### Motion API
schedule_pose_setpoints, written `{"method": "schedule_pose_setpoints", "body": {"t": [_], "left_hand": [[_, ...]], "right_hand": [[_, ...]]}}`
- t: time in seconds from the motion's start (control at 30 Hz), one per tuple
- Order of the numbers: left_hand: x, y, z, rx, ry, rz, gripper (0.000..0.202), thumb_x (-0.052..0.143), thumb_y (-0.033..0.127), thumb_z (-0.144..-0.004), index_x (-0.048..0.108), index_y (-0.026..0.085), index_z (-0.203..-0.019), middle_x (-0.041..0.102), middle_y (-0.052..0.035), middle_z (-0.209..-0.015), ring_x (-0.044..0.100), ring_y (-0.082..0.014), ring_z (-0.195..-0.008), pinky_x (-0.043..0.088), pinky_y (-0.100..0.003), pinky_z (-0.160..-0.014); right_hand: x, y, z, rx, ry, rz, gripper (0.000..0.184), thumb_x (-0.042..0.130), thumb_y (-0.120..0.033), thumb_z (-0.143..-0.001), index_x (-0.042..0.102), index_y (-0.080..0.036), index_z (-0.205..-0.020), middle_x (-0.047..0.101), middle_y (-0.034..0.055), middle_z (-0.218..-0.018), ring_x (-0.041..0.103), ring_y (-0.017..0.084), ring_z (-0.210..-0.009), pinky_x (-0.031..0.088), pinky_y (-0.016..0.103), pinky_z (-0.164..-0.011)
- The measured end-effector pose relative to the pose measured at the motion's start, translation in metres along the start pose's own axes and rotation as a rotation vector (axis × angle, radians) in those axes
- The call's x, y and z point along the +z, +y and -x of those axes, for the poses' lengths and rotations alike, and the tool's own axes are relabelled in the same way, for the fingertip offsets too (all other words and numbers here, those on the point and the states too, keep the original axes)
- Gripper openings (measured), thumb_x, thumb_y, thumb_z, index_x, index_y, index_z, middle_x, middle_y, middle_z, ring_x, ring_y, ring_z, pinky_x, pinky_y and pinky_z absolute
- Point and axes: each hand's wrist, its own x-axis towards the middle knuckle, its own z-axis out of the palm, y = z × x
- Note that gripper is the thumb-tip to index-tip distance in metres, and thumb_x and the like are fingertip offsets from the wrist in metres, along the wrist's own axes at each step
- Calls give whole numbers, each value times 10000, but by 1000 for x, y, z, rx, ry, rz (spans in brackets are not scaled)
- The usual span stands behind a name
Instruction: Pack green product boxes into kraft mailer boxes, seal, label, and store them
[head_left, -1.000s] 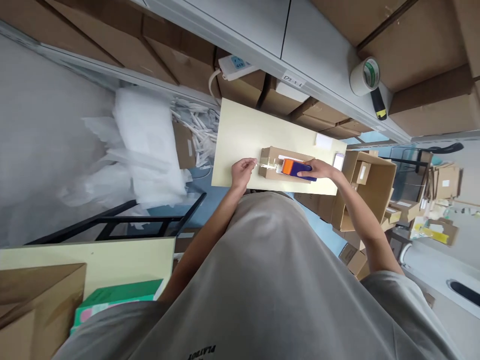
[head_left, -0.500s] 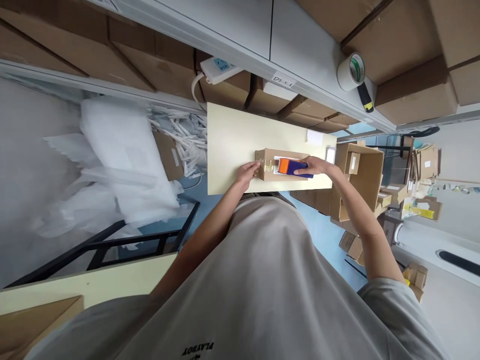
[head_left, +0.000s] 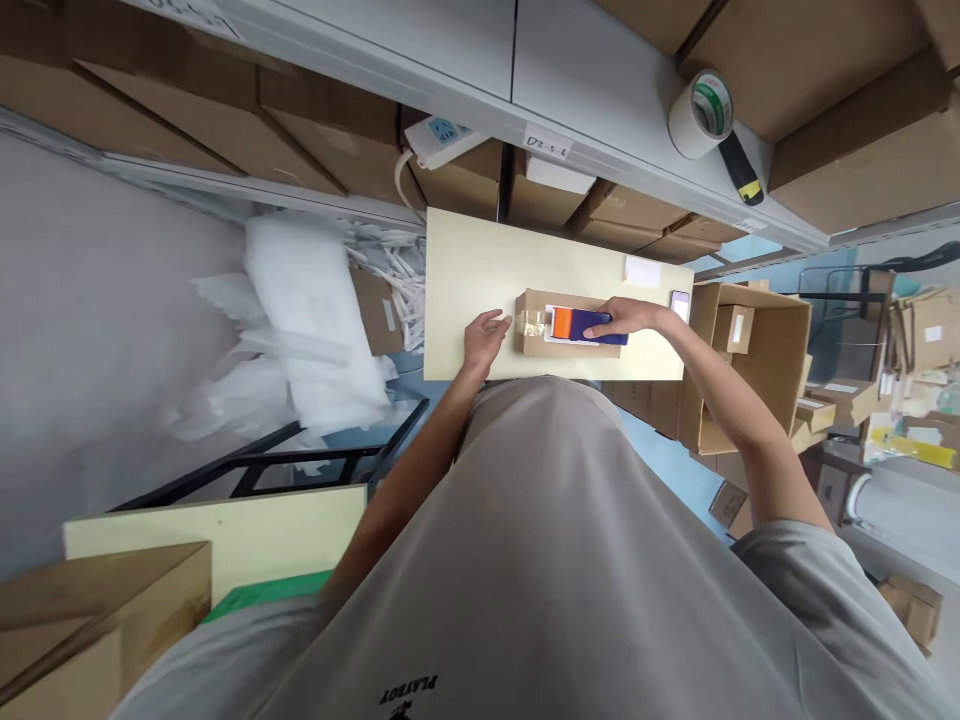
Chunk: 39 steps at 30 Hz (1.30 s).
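Observation:
A small cardboard box [head_left: 529, 343] lies lengthwise on the cream tabletop [head_left: 465, 280], with shiny clear tape across its left end. On its top is a white label [head_left: 550, 318], largely covered by an orange and dark-blue hand tool [head_left: 571, 324] whose exact kind I cannot make out. My right hand [head_left: 626, 316] grips the dark-blue part from the right. Just left of the box, my left hand [head_left: 486, 338] is open, its fingers apart and holding nothing. It is clear of the box.
A phone [head_left: 679, 304] and a white paper slip [head_left: 643, 270] lie at the table's right. Beyond stands a large open carton [head_left: 780, 370]. A tape roll [head_left: 701, 115] and a black-handled cutter [head_left: 741, 172] sit on the shelf above. White foam wrap [head_left: 307, 310] is piled on the left.
My left hand has come away from the box's left end and its fingers have spread. My right hand keeps the tool on the box's top. The view has shifted slightly.

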Motion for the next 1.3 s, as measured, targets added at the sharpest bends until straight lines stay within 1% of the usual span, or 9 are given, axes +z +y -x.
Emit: {"method": "schedule_pose_setpoints", "body": {"t": [0.07,0.17,0.23,0.33,0.53,0.67,0.8,1.0,1.3], "left_hand": [[4,6,6,128,20,-36,291,907,410,-863,873,190,-1051,871,-98,-1024,772,-240,-941,598,-339,-889],[15,13,15,214,37,-157,194,902,372,-865,887,201,-953,878,-80,-1012,744,-219,-855,578,-331,-865],[21,16,19,208,74,-214,187,907,349,-859,895,196,-965,877,-75,-1005,700,-195,-774,552,-325,-816],[26,16,23,179,142,-235,170,900,322,-865,899,185,-967,876,-77,-998,670,-177,-736,525,-315,-777],[33,14,24,162,224,-185,116,903,258,-852,898,171,-929,888,-96,-1029,739,-198,-815,573,-321,-825],[36,9,21,157,260,-130,166,926,272,-816,906,164,-941,896,-99,-1032,767,-212,-846,607,-328,-835],[35,3,18,176,265,-114,219,934,316,-796,916,172,-960,902,-88,-1030,782,-217,-863,633,-333,-840],[32,-1,14,179,261,-107,219,936,308,-787,922,172,-958,894,-84,-976,783,-207,-833,636,-325,-814],[29,-1,12,174,236,-122,215,926,311,-785,918,175,-952,900,-100,-1008,783,-210,-846,639,-330,-825]], "right_hand": [[-4,2,-4,-41,-25,-30,729,909,-857,-813,871,-193,-1112,788,44,-889,663,213,-798,505,336,-770],[-8,7,-11,-88,-47,-60,706,931,-821,-833,878,-201,-1167,807,44,-904,680,214,-804,518,333,-779],[-9,10,-14,-106,-46,-62,703,949,-809,-830,875,-192,-1159,802,46,-882,684,212,-795,512,329,-775],[-7,14,-19,-125,-34,-60,703,972,-802,-815,867,-183,-1130,782,47,-833,692,218,-786,511,333,-776],[-2,17,-28,-160,-30,17,595,904,-758,-924,829,-173,-997,731,60,-831,651,214,-780,479,348,-766],[-3,16,-30,-166,-31,65,572,854,-735,-975,792,-168,-937,698,63,-819,627,211,-783,451,343,-748],[-5,10,-24,-165,-30,84,578,841,-746,-972,750,-181,-896,676,36,-792,610,187,-765,420,309,-718],[-5,3,-17,-139,-18,107,494,828,-647,-1013,731,-186,-864,667,25,-781,579,172,-731,403,302,-698],[-4,1,-15,-134,-22,66,451,836,-598,-1023,739,-187,-864,685,25,-800,607,178,-760,427,300,-727]]}}
